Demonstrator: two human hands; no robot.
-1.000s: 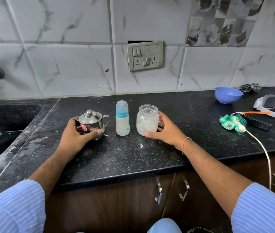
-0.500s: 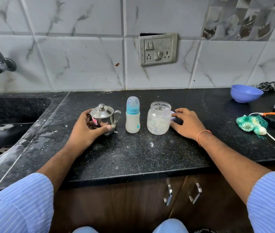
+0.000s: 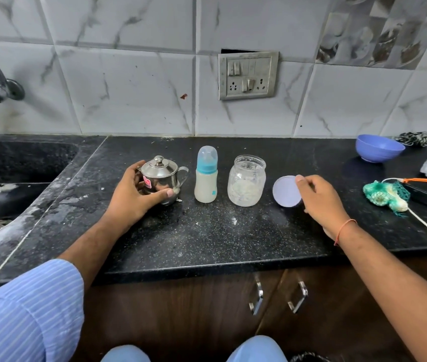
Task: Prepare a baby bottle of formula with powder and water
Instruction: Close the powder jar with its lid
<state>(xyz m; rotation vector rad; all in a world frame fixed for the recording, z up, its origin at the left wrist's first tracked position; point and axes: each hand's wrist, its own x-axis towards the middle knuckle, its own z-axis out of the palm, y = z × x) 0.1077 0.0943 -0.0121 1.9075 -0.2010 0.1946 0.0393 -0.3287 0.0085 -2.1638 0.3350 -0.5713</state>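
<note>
Black granite counter (image 3: 207, 236) against a marbled tile wall. Left hand (image 3: 131, 197) curls round a lidded steel pot (image 3: 160, 177). Baby bottle (image 3: 206, 175), capped, stands upright between pot and open glass jar (image 3: 246, 184) holding white powder. Right hand (image 3: 319, 198) pinches the jar's pale lid (image 3: 285, 191), tilted just right of the jar.

capped baby bottle (image 3: 206, 176) upright between lidded steel pot (image 3: 160, 177), open glass jar (image 3: 246, 184)
</note>
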